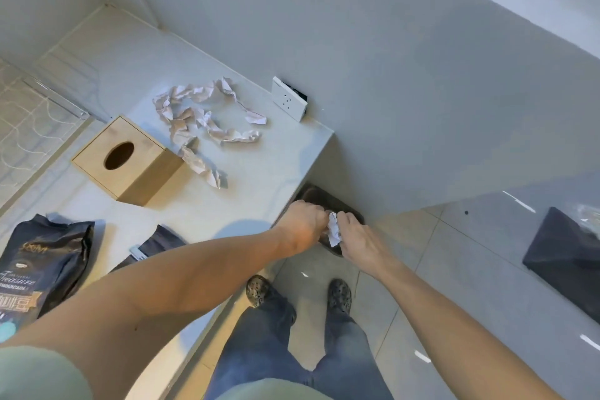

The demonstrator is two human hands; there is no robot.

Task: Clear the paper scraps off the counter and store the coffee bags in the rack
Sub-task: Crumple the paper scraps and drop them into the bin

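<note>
While both hands, left (303,224) and right (355,237), pinch one crumpled scrap (334,230) over what looks like a bin (344,204), most scraps (201,127) and both coffee bags (42,263) remain on the counter (259,172).

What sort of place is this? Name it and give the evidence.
Probably a home kitchen or pantry corner: a pale counter against the wall, coffee bags lying on it, a wall socket, and tiled floor.

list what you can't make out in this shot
- Bin, head view: mostly hidden by both hands and the counter edge; contents unseen.
- Rack: not in view.
- Second coffee bag: left arm covers its lower part; label unseen.
- First coffee bag: cut off by the left edge.
- Left hand: fingers hidden behind the scrap; grip unclear.
</note>
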